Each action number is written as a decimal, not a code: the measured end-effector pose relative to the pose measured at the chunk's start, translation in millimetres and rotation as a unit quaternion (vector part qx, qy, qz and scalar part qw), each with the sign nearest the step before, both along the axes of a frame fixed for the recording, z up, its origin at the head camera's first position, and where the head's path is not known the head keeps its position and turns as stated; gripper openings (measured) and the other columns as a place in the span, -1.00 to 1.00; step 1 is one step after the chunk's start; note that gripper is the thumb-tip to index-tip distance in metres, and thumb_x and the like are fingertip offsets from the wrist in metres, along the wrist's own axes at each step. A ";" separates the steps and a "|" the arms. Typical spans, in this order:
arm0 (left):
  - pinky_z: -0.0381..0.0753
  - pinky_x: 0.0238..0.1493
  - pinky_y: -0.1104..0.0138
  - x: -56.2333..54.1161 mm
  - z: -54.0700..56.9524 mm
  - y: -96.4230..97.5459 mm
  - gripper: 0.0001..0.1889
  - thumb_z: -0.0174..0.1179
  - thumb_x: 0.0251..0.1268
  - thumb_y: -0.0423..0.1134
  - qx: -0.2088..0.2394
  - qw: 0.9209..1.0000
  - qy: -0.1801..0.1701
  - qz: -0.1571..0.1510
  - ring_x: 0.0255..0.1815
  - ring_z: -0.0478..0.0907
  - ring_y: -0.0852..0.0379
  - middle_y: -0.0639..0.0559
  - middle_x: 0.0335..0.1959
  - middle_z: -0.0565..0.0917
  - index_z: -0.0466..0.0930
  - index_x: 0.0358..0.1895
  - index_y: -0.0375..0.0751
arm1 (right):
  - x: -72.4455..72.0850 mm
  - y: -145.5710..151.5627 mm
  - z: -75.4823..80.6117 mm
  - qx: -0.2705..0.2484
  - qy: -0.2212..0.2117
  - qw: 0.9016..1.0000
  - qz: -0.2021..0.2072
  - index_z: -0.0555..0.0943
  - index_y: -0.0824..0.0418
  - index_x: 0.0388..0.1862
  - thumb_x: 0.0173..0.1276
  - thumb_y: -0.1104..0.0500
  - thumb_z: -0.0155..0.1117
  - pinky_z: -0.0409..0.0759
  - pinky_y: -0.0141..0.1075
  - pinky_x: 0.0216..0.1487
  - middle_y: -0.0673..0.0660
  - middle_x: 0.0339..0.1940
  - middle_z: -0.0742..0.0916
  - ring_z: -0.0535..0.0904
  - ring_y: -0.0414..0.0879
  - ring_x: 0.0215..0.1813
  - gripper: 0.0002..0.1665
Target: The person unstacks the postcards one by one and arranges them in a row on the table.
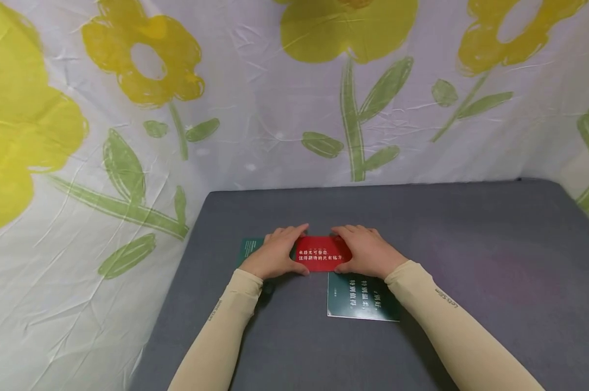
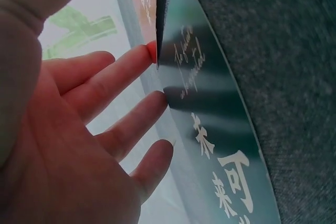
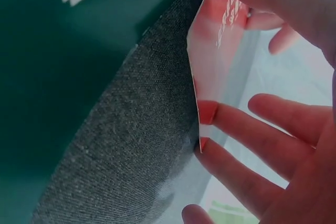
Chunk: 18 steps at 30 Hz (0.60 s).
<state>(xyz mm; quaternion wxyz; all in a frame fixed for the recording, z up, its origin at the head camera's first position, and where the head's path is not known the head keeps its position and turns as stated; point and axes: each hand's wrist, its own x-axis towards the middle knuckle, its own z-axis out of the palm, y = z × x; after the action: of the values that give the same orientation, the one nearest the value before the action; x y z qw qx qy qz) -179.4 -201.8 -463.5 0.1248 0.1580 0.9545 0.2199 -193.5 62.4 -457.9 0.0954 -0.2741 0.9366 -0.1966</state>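
A red card (image 1: pixel 320 254) with white writing lies crosswise between the two hands. My left hand (image 1: pixel 274 254) grips its left end, thumb at the near edge and fingertips at the far edge. On the right end, my right hand (image 1: pixel 371 252) holds it the same way; in the right wrist view, two fingertips touch the edge of the red card (image 3: pixel 210 82). A green card (image 1: pixel 251 246) with pale writing lies partly hidden beneath the left hand. Another green card (image 1: pixel 353 304), its writing turned sideways, lies just below the right hand, partly covered by the forearm.
Both arms, in beige sleeves (image 1: pixel 445 309), reach over a grey cloth-covered table (image 1: pixel 284 347). Behind and to the left of the table hangs a white cloth (image 1: pixel 255 108) printed with yellow flowers and green leaves.
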 end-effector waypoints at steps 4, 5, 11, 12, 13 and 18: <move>0.25 0.64 -0.21 0.0 0.5 -0.6 0.17 0.68 0.06 0.11 0.001 1.000 0.000 0.002 0.57 0.35 -0.11 -0.03 0.58 0.48 0.19 0.74 0.05 | -1.0 -1.1 -0.6 -0.003 -0.001 1.000 -0.002 0.47 0.15 0.59 0.06 -0.13 0.77 0.50 0.32 0.44 0.18 0.43 0.66 0.55 0.15 0.42 0.15; 0.25 0.63 -0.21 0.3 1.1 -0.4 0.17 0.68 0.06 0.10 0.002 1.000 -0.001 0.003 0.57 0.35 -0.12 -0.03 0.58 0.48 0.19 0.74 0.04 | -0.9 -1.3 -0.7 -0.004 -0.001 1.000 -0.003 0.47 0.15 0.59 0.06 -0.13 0.77 0.51 0.32 0.43 0.18 0.43 0.67 0.55 0.15 0.42 0.15; 0.27 0.62 -0.20 1.6 4.9 0.5 0.16 0.68 0.06 0.07 -0.001 1.000 -0.009 0.006 0.58 0.35 -0.12 -0.04 0.60 0.46 0.20 0.74 0.05 | 1.2 -2.6 -0.3 -0.004 -0.005 1.000 -0.005 0.47 0.16 0.59 0.07 -0.13 0.76 0.52 0.31 0.41 0.19 0.44 0.66 0.54 0.16 0.43 0.14; 0.28 0.61 -0.20 1.7 5.4 0.3 0.16 0.68 0.06 0.07 -0.003 1.000 -0.010 0.006 0.58 0.35 -0.12 -0.04 0.60 0.46 0.20 0.74 0.05 | 1.4 -2.9 -0.2 -0.003 -0.004 1.000 -0.004 0.47 0.16 0.59 0.08 -0.13 0.75 0.52 0.31 0.41 0.18 0.44 0.66 0.54 0.16 0.42 0.13; 0.28 0.61 -0.19 2.1 5.4 0.4 0.15 0.68 0.06 0.06 -0.003 1.000 -0.010 0.006 0.57 0.35 -0.11 -0.04 0.59 0.46 0.21 0.73 0.05 | 1.7 -2.9 -0.7 -0.003 -0.004 1.000 -0.003 0.48 0.16 0.59 0.08 -0.13 0.75 0.52 0.31 0.42 0.18 0.43 0.67 0.54 0.16 0.42 0.13; 0.29 0.59 -0.17 2.6 4.5 -0.3 0.15 0.68 0.06 0.08 -0.004 1.000 -0.008 0.005 0.56 0.35 -0.10 -0.02 0.58 0.47 0.21 0.73 0.06 | 1.6 -3.3 -2.6 -0.001 0.001 1.000 0.001 0.49 0.16 0.58 0.08 -0.14 0.75 0.53 0.30 0.42 0.17 0.41 0.67 0.55 0.15 0.40 0.12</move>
<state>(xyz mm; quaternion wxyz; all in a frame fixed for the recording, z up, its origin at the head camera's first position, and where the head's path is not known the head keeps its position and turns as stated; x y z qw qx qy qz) -176.8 -202.1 -459.0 0.1324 0.1506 0.9552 0.2177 -191.9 59.1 -460.5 0.0946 -0.2751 0.9362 -0.1973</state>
